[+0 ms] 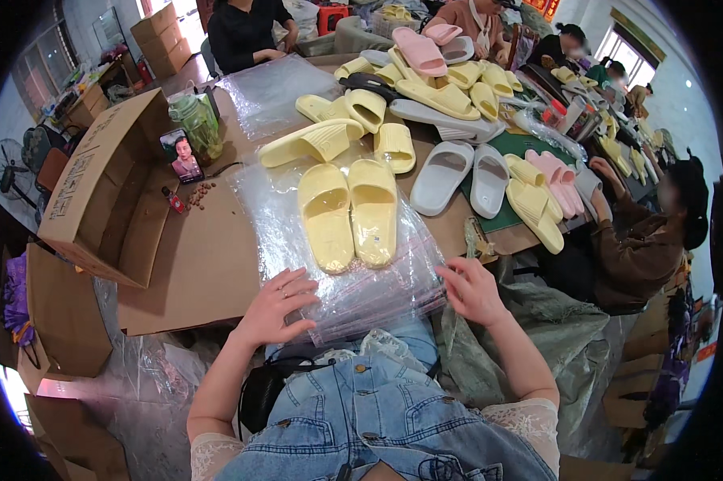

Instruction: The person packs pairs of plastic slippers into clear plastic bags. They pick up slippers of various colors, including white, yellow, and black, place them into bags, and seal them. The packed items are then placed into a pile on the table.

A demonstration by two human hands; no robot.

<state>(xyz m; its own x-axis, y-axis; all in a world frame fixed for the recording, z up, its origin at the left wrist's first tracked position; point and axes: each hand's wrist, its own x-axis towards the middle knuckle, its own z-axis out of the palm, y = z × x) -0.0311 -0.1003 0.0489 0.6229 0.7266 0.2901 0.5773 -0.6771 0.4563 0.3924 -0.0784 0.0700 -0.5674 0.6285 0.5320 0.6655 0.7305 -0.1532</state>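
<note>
A pair of yellow slippers (327, 228) lies side by side on a stack of clear plastic bags (377, 297) at the near edge of the table. My left hand (281, 306) rests on the stack's near left corner, fingers spread, holding nothing. At the right edge of the bags is my right hand (472, 290), its fingers bent but apart, touching or just beside the plastic. Beyond the pair lie more yellow slippers (313, 143), partly on the bags. Two grey slippers (441, 178) lie to the right of the stack.
A mixed slipper heap (433, 96) covers the far middle. On the left stand an open cardboard box (105, 192), a phone (182, 156) and a green jar (195, 127). More clear bags (277, 92) lie farther back. A person (646, 240) sits at the right; others sit beyond.
</note>
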